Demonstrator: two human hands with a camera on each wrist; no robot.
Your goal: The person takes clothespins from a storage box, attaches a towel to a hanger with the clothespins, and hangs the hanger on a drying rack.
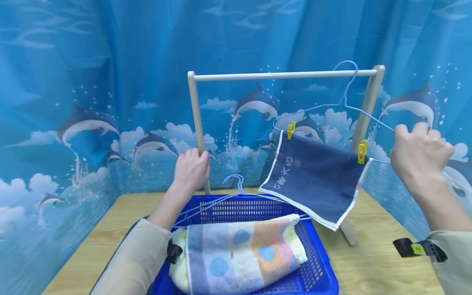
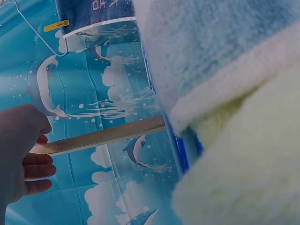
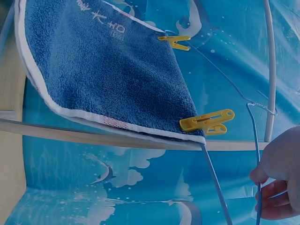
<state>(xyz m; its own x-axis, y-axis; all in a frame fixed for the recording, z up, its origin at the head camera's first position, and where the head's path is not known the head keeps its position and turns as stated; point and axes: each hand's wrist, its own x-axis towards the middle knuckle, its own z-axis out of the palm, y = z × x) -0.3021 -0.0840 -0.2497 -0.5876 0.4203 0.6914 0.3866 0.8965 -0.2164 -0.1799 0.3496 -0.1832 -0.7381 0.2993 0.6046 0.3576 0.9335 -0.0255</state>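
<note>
A: Where do we have our hands?

B: Well apart. We have the left hand (image 1: 191, 169) wrapped round the pale wooden left post (image 1: 196, 114) of a small rack, and the right hand (image 1: 422, 153) gripping the right end of a thin light-blue wire hanger (image 1: 345, 96).

A: What do we see on it?

B: A navy terry towel with white edging (image 1: 317, 176), pinned by two yellow plastic clips (image 1: 361, 152). It slants down to our right, in front of the rack.

A: Is the hook on the white crossbar (image 1: 284, 76)?

B: It crosses it near the right end; we can't quite tell whether it rests there.

A: And below?

B: On the wooden desk (image 1: 380, 262), a blue perforated plastic basket (image 1: 333, 282) holds a pastel dotted towel (image 1: 236, 254), with more blue wire hangers (image 1: 240, 186) along its top edge.
</note>
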